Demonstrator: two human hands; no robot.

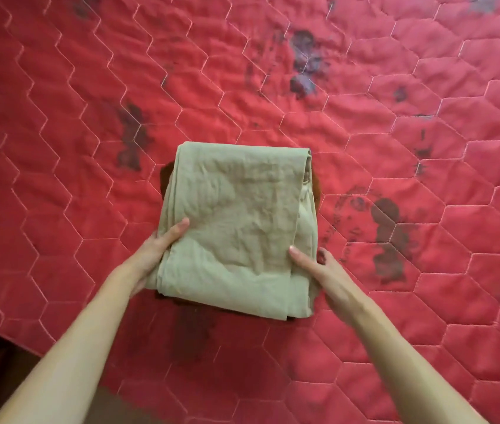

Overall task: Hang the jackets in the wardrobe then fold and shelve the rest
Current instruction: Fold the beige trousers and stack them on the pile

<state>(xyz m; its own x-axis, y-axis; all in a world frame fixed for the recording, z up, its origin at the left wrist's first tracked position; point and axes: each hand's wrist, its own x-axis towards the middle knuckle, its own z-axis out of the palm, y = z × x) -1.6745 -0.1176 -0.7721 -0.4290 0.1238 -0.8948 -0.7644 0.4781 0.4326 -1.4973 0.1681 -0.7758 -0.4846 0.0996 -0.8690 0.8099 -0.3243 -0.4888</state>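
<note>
Both grips, your left hand and right hand, clasp the folded beige garment; lift unevenly and the brown garment beneath could slip onto the bedspread.

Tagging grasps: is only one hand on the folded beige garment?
No, the left hand and right hand each hold a side of the folded beige garment on the red quilt.

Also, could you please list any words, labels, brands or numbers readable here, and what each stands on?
None: no writing shows on the folded beige garment, held by the left hand and right hand, nor on the red quilted bedspread; its dark blotches form no letters.
</note>
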